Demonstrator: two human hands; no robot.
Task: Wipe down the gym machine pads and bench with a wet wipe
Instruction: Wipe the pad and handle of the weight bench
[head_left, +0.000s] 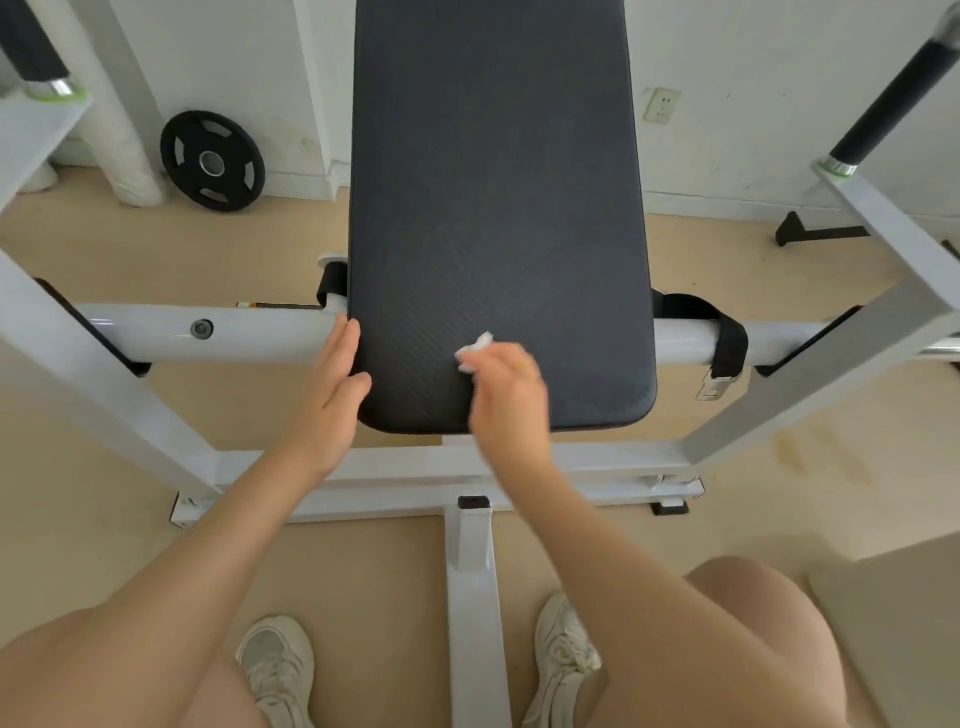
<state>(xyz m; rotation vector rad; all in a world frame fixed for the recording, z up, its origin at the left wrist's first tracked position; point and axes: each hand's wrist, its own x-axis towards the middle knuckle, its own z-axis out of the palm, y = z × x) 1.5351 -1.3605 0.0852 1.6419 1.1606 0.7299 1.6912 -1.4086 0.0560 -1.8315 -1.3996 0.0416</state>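
Here the right hand (511, 397) pinches a crumpled white wipe (474, 353) in curled fingers, holding it on the near end of the black bench pad (493, 208), a little left of the pad's middle. The left hand (335, 389) lies flat with straight fingers against the pad's near left edge, just beside the white crossbar (208, 332). A weight plate (212, 161) leans on the far wall.

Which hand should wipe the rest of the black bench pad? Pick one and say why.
Right. The right hand already pinches the wet wipe over the bench pad, while the left hand holds nothing and rests against the pad's left edge.
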